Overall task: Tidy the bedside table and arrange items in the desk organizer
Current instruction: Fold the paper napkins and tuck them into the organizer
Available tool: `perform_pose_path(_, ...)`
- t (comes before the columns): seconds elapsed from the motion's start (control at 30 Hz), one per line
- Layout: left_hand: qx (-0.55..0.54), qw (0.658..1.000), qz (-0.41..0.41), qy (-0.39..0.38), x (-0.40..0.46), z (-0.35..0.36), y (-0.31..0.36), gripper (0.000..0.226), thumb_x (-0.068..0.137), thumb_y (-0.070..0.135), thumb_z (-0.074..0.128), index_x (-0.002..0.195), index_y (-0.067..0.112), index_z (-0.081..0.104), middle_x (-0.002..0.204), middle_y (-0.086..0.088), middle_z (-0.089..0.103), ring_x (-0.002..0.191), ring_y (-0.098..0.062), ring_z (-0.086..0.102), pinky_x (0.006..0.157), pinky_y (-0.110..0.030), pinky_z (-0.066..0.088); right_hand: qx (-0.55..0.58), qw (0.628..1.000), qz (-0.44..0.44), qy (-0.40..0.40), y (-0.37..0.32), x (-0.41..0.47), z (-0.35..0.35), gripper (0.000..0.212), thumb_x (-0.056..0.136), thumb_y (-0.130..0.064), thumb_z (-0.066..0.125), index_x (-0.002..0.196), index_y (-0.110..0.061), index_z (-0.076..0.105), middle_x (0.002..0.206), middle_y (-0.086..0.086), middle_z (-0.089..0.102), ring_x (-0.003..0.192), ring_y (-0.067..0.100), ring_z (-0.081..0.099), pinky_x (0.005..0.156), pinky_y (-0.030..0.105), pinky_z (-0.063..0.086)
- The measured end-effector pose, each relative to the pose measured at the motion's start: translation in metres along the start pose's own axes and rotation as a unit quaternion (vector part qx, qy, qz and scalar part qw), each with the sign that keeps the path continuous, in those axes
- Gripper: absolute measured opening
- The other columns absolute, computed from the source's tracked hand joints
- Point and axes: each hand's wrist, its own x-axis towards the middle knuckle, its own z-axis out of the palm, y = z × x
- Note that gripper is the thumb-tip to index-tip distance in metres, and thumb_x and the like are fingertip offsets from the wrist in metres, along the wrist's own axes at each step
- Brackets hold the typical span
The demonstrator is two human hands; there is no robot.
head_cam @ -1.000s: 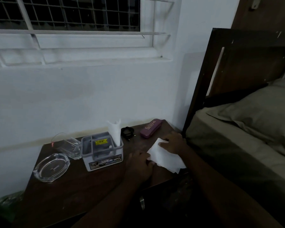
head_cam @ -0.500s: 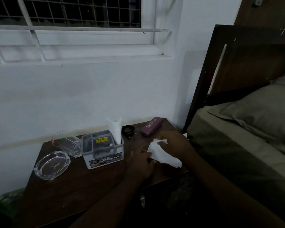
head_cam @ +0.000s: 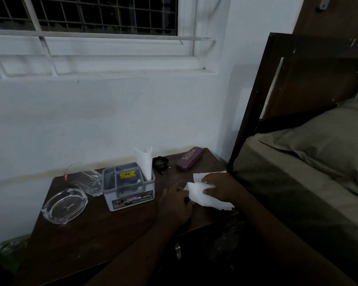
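white tissue [head_cam: 203,196] is mid-fold at the table's [head_cam: 95,230] right end, both ur hands [head_cam: 219,185] pinched shut on it. one's already in the organizer [head_cam: 130,196]; case [head_cam: 189,158], cable [head_cam: 160,163], glass [head_cam: 87,179] still out imo.

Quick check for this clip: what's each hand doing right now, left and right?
Left hand: fingers curled at the near-left edge of the white tissue; whether its grip is closed on it cannot be told.
Right hand: closed on the tissue, folding it on the bedside table.

Dim, bluish cast; dark foreground; wide-angle edge bowing.
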Motion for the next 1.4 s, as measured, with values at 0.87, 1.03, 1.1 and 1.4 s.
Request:
perform_pose_path(0.87, -0.158, 0.983, -0.028, 0.093, 0.020, -0.039, 0.037, 0.024, 0.086, 0.029, 0.067, 0.103, 0.012, 0.067, 0.104, 0.000, 0.062, 0.100, -0.017, 0.057, 0.082, -0.025, 0.044, 0.044, 0.981, -0.141, -0.128, -0.017, -0.001, -0.052, 0.029, 0.079, -0.026, 0.077, 0.106, -0.017, 0.071, 0.104, -0.001, 0.072, 0.088, 0.007, 0.066, 0.076, 0.019, 0.052)
perform_pose_path(1.03, -0.370, 0.912, 0.016, 0.177, 0.008, -0.113, 0.040, 0.037, 0.077, 0.034, 0.077, 0.107, 0.027, 0.057, 0.102, 0.014, 0.062, 0.093, -0.005, 0.063, 0.075, -0.026, 0.055, 0.258, 0.942, -0.149, -0.152, -0.059, -0.015, -0.101, 0.014, 0.077, -0.033, 0.080, 0.089, -0.030, 0.076, 0.091, -0.011, 0.077, 0.081, 0.004, 0.073, 0.062, 0.014, 0.054)
perform_pose_path(1.1, -0.442, 0.876, -0.019, 0.192, -0.002, -0.142, 0.028, 0.062, 0.066, 0.043, 0.083, 0.118, 0.032, 0.050, 0.111, 0.016, 0.061, 0.093, -0.002, 0.065, 0.069, -0.021, 0.057, 0.397, 0.881, -0.158, -0.202, -0.085, -0.012, -0.105, 0.030, 0.077, -0.029, 0.081, 0.104, -0.019, 0.074, 0.106, 0.005, 0.076, 0.096, 0.023, 0.073, 0.071, 0.030, 0.059)
perform_pose_path(1.4, -0.283, 0.930, -0.120, 0.202, -0.006, -0.202, -0.058, 0.042, 0.074, 0.023, 0.082, 0.108, 0.016, 0.059, 0.104, -0.003, 0.070, 0.086, -0.015, 0.069, 0.070, -0.033, 0.061, 0.501, 0.837, -0.219, -0.026, -0.211, 0.025, -0.075, 0.027, 0.084, -0.019, 0.073, 0.111, -0.015, 0.069, 0.107, 0.002, 0.075, 0.095, 0.015, 0.072, 0.079, 0.031, 0.060)
